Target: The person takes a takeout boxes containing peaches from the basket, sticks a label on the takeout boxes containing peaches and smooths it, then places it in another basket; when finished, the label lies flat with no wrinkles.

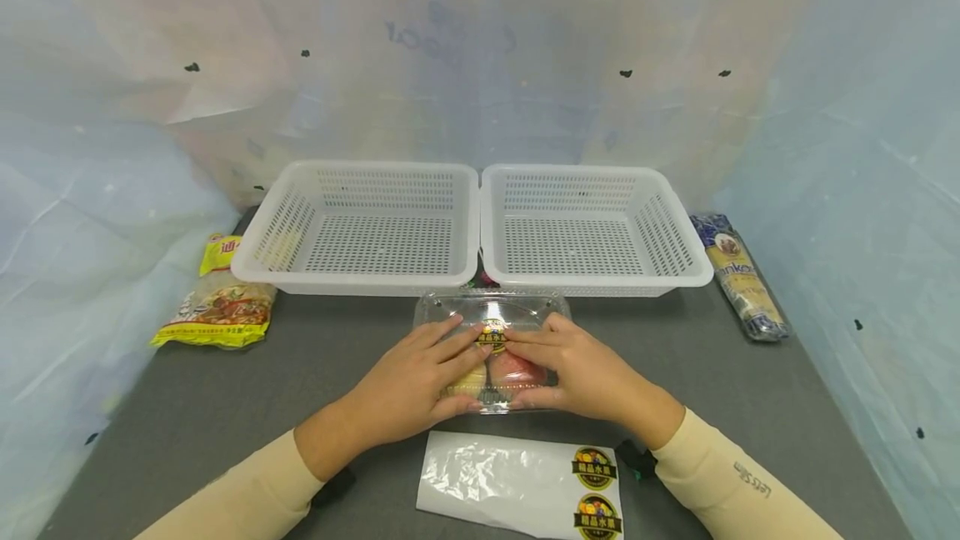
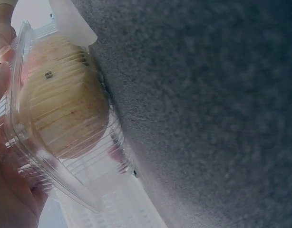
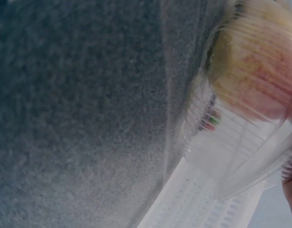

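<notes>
A clear plastic clamshell box stands on the grey table in front of the baskets, its lid down. Through its ribbed side, a yellowish fruit shows in the left wrist view and a yellow-red fruit in the right wrist view; they look like apples or peaches. On the lid is a round black-and-gold sticker. My left hand rests on the lid's left side, extended fingertips at the sticker. From the right, my right hand lies likewise, fingertips on the sticker and thumb along the front edge.
Two white slotted baskets stand side by side behind the box. A white sticker sheet with two round stickers lies in front. At the left is a yellow-ended food bag, at the right a pasta packet.
</notes>
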### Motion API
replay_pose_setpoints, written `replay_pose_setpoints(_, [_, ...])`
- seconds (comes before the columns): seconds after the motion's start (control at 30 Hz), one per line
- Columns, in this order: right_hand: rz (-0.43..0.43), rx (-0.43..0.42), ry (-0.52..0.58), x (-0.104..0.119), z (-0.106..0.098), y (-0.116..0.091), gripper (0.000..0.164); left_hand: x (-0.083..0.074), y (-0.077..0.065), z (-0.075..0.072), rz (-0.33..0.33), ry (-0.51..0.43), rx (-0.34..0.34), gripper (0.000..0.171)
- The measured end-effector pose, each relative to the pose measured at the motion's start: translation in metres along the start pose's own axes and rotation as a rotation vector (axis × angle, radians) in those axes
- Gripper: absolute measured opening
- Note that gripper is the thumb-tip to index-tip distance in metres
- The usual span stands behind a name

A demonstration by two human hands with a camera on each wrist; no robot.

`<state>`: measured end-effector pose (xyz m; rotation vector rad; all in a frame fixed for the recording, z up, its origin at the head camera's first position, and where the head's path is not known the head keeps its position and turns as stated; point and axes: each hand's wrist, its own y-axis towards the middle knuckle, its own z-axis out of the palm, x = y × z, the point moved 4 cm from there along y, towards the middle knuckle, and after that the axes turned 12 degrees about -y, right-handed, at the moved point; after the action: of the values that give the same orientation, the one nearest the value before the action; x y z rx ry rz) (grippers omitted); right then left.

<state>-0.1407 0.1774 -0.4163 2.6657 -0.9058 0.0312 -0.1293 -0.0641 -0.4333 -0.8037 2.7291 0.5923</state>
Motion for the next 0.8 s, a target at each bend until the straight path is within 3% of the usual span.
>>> replay_pose_setpoints(0.3, [0.003, -0.025, -0.018, 0.002, -0.001, -0.002, 0.076, 0.0, -0.002, 0.0, 0.003, 0.004, 0.009, 0.07])
replay_pose_setpoints(0.47, [0.008, -0.071, 0.011, 0.001, 0.0, -0.008, 0.074, 0.0, -0.002, 0.0, -0.01, -0.012, 0.051, 0.07])
replay_pose_setpoints(0.63, [0.016, -0.045, 0.016, 0.002, -0.001, -0.01, 0.074, 0.0, -0.003, -0.001, -0.041, -0.015, 0.078, 0.069])
replay_pose_setpoints(0.8, [0.026, -0.038, 0.066, 0.002, -0.001, -0.012, 0.073, 0.001, -0.008, 0.001, -0.067, -0.104, 0.046, 0.071])
